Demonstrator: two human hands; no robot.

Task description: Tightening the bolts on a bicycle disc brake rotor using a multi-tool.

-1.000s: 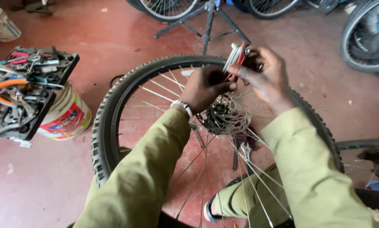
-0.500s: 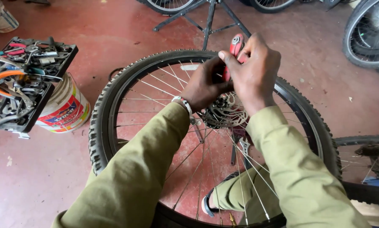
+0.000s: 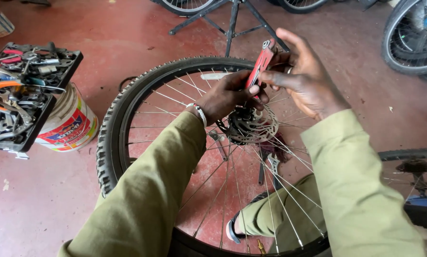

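Centrally: one wheel point(image 3: 127, 119), knobby tyre, propped upright against knees, hub and disc rotor point(image 3: 251, 124) turned up within reach. One tool tray point(image 3: 13, 95), perched on one bucket point(image 3: 68, 126) for height. One red multi-tool point(image 3: 260, 64), held above rotor: left hand point(image 3: 225, 97) pinching lower end, right hand point(image 3: 304, 78) clasped round top, steadying it.

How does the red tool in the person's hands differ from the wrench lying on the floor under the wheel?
The red folding tool is raised above the wheel, gripped by the left hand and right hand; the wrench lies untouched on the red floor, seen through the spokes. The folding tool has a bright red body; the wrench is plain grey metal. The folding tool stands nearly upright; the wrench lies flat. Both are slim hand tools.
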